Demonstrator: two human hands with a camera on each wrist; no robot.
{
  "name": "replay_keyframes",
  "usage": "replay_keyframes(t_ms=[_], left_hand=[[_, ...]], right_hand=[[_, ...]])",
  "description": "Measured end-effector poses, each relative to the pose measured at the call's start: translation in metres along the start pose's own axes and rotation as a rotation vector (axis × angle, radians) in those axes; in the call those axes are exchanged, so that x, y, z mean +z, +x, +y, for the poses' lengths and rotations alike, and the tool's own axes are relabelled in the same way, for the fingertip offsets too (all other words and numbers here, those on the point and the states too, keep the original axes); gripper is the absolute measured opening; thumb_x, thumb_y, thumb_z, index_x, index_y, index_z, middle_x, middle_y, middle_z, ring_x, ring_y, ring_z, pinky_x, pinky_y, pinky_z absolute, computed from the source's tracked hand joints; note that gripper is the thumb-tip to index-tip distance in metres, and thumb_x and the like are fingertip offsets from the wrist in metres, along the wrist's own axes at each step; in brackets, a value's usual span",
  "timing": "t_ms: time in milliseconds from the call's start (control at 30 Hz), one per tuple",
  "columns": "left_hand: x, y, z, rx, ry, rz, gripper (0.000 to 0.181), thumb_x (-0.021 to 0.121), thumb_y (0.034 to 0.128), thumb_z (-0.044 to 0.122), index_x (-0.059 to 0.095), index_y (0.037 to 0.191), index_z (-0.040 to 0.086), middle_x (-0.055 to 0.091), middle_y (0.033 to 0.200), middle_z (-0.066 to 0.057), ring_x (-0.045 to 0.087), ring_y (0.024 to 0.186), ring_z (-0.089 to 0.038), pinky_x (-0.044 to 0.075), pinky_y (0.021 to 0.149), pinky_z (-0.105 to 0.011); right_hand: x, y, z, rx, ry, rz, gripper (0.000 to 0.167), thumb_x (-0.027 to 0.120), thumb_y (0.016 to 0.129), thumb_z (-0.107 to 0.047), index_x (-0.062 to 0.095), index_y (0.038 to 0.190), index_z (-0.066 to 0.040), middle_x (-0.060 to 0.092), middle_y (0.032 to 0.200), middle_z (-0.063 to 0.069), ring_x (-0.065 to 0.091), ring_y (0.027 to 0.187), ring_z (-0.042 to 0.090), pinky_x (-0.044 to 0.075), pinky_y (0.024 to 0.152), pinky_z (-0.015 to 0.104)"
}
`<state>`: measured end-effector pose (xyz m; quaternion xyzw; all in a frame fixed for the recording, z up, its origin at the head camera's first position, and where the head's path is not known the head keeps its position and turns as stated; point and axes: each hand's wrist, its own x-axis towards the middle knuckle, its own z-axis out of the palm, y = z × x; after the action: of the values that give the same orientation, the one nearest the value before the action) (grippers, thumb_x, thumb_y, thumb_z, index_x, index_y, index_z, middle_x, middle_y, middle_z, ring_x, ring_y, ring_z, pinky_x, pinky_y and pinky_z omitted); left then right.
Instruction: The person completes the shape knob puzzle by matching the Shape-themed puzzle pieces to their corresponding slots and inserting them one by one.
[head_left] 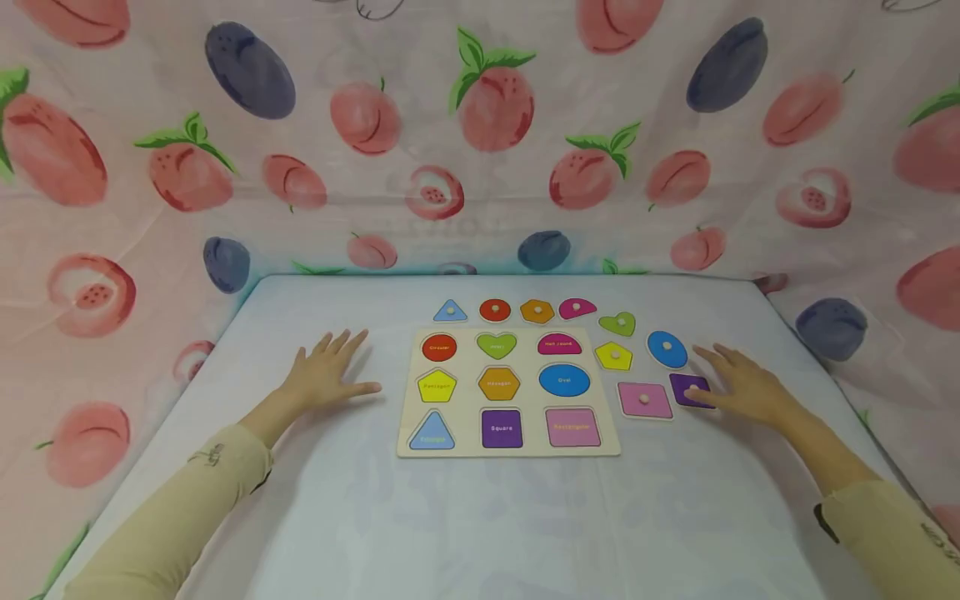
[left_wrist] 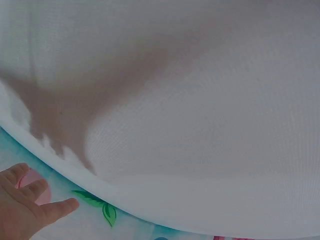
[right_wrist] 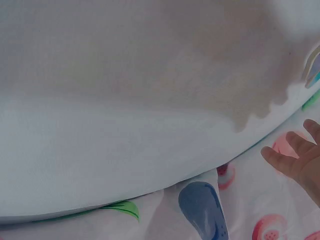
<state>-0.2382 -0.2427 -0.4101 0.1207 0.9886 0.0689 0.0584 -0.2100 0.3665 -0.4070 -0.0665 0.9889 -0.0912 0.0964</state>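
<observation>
From my end of the feed I see a person's left hand (head_left: 330, 375) with its fingers straight and spread, raised over the white-covered table (head_left: 510, 525) and well apart from the things to its right. I see the right hand (head_left: 742, 387) open too, fingers stretched out, its thumb lying across my sight of the dark purple square piece (head_left: 682, 390); I cannot tell whether the two touch. Between the hands lies a flat, cream-coloured shape board (head_left: 528, 400), with nine coloured, labelled shapes in three rows of three. Just behind it I count a light-blue triangle piece (head_left: 451, 315), a red circle piece (head_left: 495, 317), an orange hexagon piece (head_left: 537, 317) and a magenta half-round piece (head_left: 577, 313). Along its right side I find a green heart piece (head_left: 619, 327), a yellow pentagon piece (head_left: 614, 361), a blue oval piece (head_left: 667, 353) and a pink rectangle piece (head_left: 644, 407), the rectangle just beside the purple square. Pale knobs stand on these pieces. In both wrist views I get mostly white cloth and a hand's shadow. Beige sleeves (head_left: 168, 517) cover the forearms, and a fruit-printed curtain (head_left: 427, 117) hangs behind the table.
</observation>
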Motion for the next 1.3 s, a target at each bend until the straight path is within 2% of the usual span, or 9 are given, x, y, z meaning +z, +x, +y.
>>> replay_keyframes(t_ms=[367, 567, 700, 933, 1200, 1300], left_hand=[[-0.001, -0.001, 0.001, 0.056, 0.002, 0.053, 0.093, 0.058, 0.0790, 0.066, 0.032, 0.146, 0.006, 0.036, 0.147, -0.024, 0.031, 0.136, -0.046, 0.023, 0.105, -0.068], [0.001, -0.003, -0.002, 0.080, -0.010, 0.080, 0.090, 0.059, 0.0802, 0.062, 0.035, 0.144, 0.003, 0.044, 0.142, -0.024, 0.039, 0.131, -0.043, 0.030, 0.107, -0.060], [0.000, -0.004, -0.003, 0.072, -0.026, 0.078, 0.090, 0.060, 0.0798, 0.063, 0.037, 0.143, 0.003, 0.046, 0.140, -0.024, 0.042, 0.129, -0.043, 0.034, 0.105, -0.057], [0.000, -0.003, -0.003, 0.096, -0.022, 0.078, 0.083, 0.059, 0.0821, 0.061, 0.043, 0.140, 0.003, 0.051, 0.135, -0.024, 0.049, 0.123, -0.042, 0.040, 0.100, -0.057], [0.000, -0.004, 0.000, 0.095, -0.034, 0.061, 0.077, 0.062, 0.0832, 0.055, 0.046, 0.137, 0.002, 0.055, 0.131, -0.023, 0.051, 0.121, -0.041, 0.041, 0.099, -0.056], [0.004, -0.006, 0.000, 0.093, -0.048, 0.056, 0.077, 0.062, 0.0832, 0.054, 0.045, 0.138, 0.002, 0.053, 0.133, -0.023, 0.049, 0.123, -0.042, 0.040, 0.100, -0.056]], right_hand=[[-0.002, 0.003, -0.004, 0.009, 0.036, -0.005, 0.090, 0.056, 0.083, -0.063, 0.035, 0.141, 0.002, 0.031, 0.140, 0.036, 0.025, 0.128, 0.055, 0.023, 0.099, 0.072], [-0.003, 0.003, -0.010, -0.015, 0.038, 0.015, 0.084, 0.057, 0.085, -0.058, 0.039, 0.138, 0.004, 0.035, 0.139, 0.036, 0.027, 0.127, 0.054, 0.024, 0.101, 0.070], [-0.006, 0.004, -0.016, -0.047, 0.040, 0.031, 0.079, 0.058, 0.086, -0.055, 0.042, 0.136, 0.004, 0.038, 0.137, 0.036, 0.030, 0.126, 0.054, 0.026, 0.101, 0.068], [-0.009, 0.008, -0.025, -0.135, 0.020, 0.093, 0.061, 0.068, 0.084, -0.036, 0.052, 0.128, 0.004, 0.050, 0.129, 0.033, 0.041, 0.122, 0.051, 0.034, 0.099, 0.063], [-0.010, 0.013, -0.038, -0.125, 0.042, 0.089, 0.057, 0.069, 0.084, -0.030, 0.054, 0.126, 0.005, 0.055, 0.124, 0.031, 0.045, 0.119, 0.050, 0.037, 0.097, 0.062], [-0.007, 0.014, -0.041, -0.144, 0.058, 0.084, 0.052, 0.067, 0.086, -0.027, 0.055, 0.124, 0.005, 0.058, 0.121, 0.030, 0.047, 0.118, 0.050, 0.039, 0.097, 0.061]])
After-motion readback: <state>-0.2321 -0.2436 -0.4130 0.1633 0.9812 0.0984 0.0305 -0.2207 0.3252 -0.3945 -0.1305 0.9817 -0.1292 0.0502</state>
